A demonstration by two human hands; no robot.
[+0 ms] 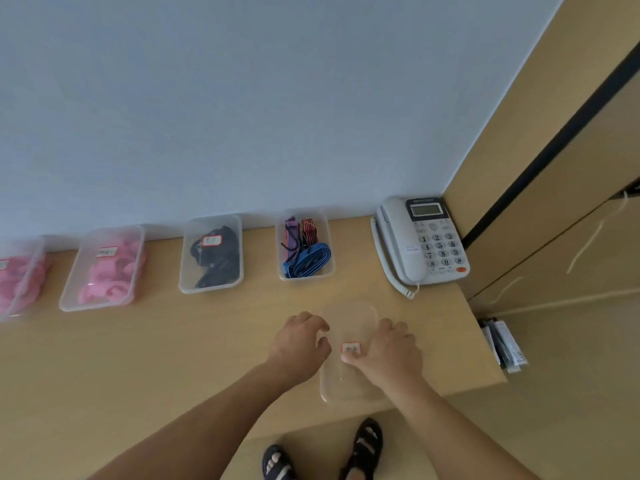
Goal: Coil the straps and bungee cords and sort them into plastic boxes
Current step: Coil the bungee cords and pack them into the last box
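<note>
Both hands hold a clear plastic box [349,388] with a red-edged label [350,348], near the front edge of the wooden table [156,341]. The left hand [301,341] curls its fingers on the box's left rim; the right hand [389,353] grips the right side, thumb beside the label. Against the wall, another box [306,277] holds coiled blue striped straps [308,259], next to a desk telephone [422,240].

A: Can you read the label [211,240] on the box of black straps [188,268], left of the telephone [420,242]?
B: Too small.
A: Farthest left of the telephone?
B: The pink-filled box [33,268], cut by the frame edge. In front of the telephone, the clear box [346,386] is blurred.
</note>
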